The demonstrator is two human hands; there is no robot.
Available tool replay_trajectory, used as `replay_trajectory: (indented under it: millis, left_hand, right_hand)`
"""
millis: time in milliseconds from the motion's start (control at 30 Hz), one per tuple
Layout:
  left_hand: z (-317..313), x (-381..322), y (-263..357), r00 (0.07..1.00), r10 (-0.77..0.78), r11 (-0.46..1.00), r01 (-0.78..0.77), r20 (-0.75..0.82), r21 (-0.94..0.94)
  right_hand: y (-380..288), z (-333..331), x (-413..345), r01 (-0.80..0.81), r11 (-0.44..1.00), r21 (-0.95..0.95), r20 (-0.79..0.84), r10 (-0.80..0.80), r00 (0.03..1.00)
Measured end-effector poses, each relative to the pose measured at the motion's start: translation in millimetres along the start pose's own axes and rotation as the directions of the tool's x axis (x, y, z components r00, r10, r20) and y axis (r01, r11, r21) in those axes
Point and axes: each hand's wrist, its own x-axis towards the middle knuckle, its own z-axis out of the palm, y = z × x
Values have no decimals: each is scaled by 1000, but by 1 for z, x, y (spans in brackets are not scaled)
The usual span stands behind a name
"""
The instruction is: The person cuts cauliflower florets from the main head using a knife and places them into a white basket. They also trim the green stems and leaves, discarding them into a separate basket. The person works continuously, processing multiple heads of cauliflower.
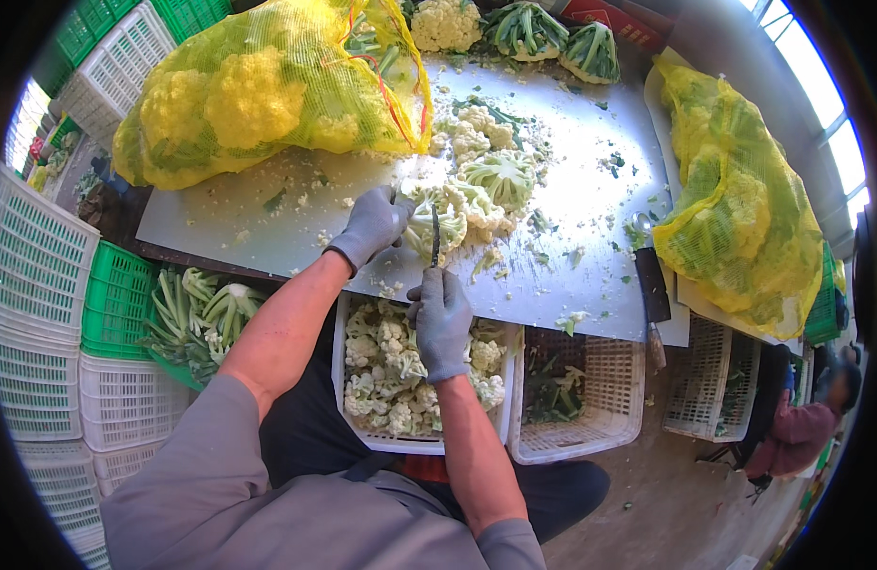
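My left hand (374, 226), in a grey glove, grips the left side of a piece of cauliflower (449, 226) at the near middle of the white board (595, 274). In my right hand (440, 320), also gloved, is a small knife (436, 235), its dark blade pointing away from me across that piece. More cut cauliflower (501, 178) lies just beyond, among scattered crumbs and leaf bits. Below my right hand, a white crate (509, 385) holds many cauliflower florets (399, 385).
Yellow mesh bags of cauliflower lie at the left (246, 100) and right (744, 206). A cleaver (652, 285) rests at the board's right edge. A second crate (588, 434) contains leaves. Stacked crates (36, 256) stand at left; a person (801, 427) is at far right.
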Motion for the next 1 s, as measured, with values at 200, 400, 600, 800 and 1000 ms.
replay_trajectory:
  millis: [200,400,600,800,1000]
  left_hand:
    - [0,6,-14,999,-11,1000,11,-43,8]
    - [1,1,-15,978,-208,958,201,-11,-204]
    - [8,-4,-16,973,-230,948,222,-10,-230]
    - [8,-2,-21,977,-210,949,210,26,-234]
    - [12,4,-27,983,-181,962,182,25,-203]
  right_hand:
    - [9,20,14,65,998,18,-28,-64,998]
    - [23,24,0,9,1000,-10,-10,-9,1000]
    - [47,21,28,195,913,-357,-62,-232,971]
    - [26,6,11,172,860,-481,-19,-207,978]
    - [42,-2,11,144,941,-306,-105,-183,977]
